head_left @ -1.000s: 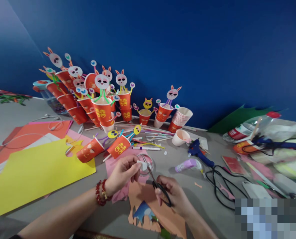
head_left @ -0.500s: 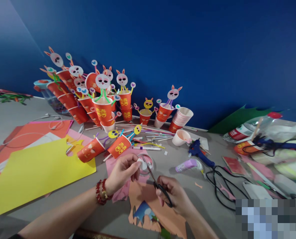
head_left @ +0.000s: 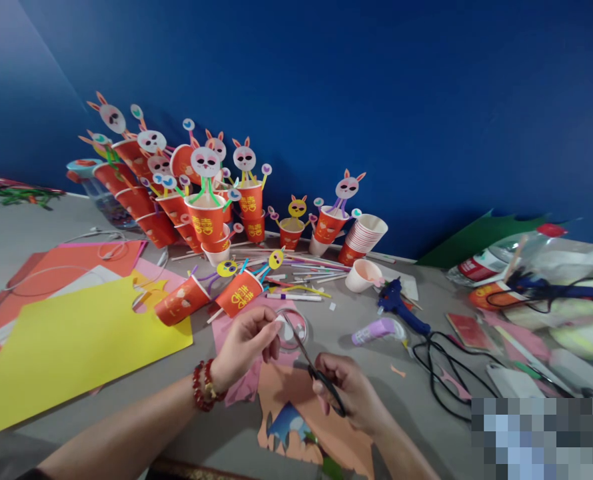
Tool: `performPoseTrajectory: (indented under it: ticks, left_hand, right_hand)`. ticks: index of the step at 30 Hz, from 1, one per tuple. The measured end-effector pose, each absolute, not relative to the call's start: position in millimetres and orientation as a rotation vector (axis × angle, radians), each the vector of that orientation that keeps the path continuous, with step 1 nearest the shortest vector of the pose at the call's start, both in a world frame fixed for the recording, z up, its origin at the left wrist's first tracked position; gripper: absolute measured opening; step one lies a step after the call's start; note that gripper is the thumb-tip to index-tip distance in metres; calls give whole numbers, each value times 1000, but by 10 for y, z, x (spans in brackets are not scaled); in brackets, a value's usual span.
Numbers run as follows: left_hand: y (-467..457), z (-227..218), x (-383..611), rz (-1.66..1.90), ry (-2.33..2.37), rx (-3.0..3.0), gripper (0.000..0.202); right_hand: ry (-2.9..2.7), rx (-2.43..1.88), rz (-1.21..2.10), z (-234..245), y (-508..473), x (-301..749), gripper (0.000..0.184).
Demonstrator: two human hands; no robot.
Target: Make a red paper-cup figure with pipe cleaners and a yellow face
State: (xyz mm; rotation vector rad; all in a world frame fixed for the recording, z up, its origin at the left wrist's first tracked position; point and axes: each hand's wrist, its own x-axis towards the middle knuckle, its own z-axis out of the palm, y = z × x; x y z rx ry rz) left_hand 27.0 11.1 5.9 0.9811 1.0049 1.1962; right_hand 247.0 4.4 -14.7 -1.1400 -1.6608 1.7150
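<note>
My left hand [head_left: 250, 339], with red bead bracelets at the wrist, pinches a small white paper piece [head_left: 281, 323] between thumb and fingers. Black-handled scissors [head_left: 304, 350] are in my right hand [head_left: 344, 390], their blades pointing up and left to the paper piece. Behind the blades lies a round clear tape roll [head_left: 299, 328] on the table. Under my hands are pink paper [head_left: 241, 387] and an orange cut-out sheet [head_left: 326, 407] with ragged edges. Two decorated red cups, one an orange-red cup [head_left: 239, 295] with a yellow head, lie tilted beyond my left hand.
Rabbit-topped red cups [head_left: 206, 217] stand in stacks along the blue wall. Yellow paper [head_left: 91, 347] covers the left. To the right are a blue glue gun [head_left: 401, 307] with its black cord, a purple tape dispenser [head_left: 376, 332] and a plastic bottle [head_left: 501, 257].
The white paper piece at my left fingertips has turned slightly, and less of it shows. Both hands stay in nearly the same place.
</note>
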Motion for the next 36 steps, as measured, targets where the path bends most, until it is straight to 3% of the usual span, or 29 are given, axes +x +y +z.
performPoseTrajectory:
  ticks: [36]
  left_hand:
    - [23, 32, 332, 1082, 961, 1056, 42]
  right_hand:
    - [-1627, -1091, 1775, -50, 45, 2435, 59]
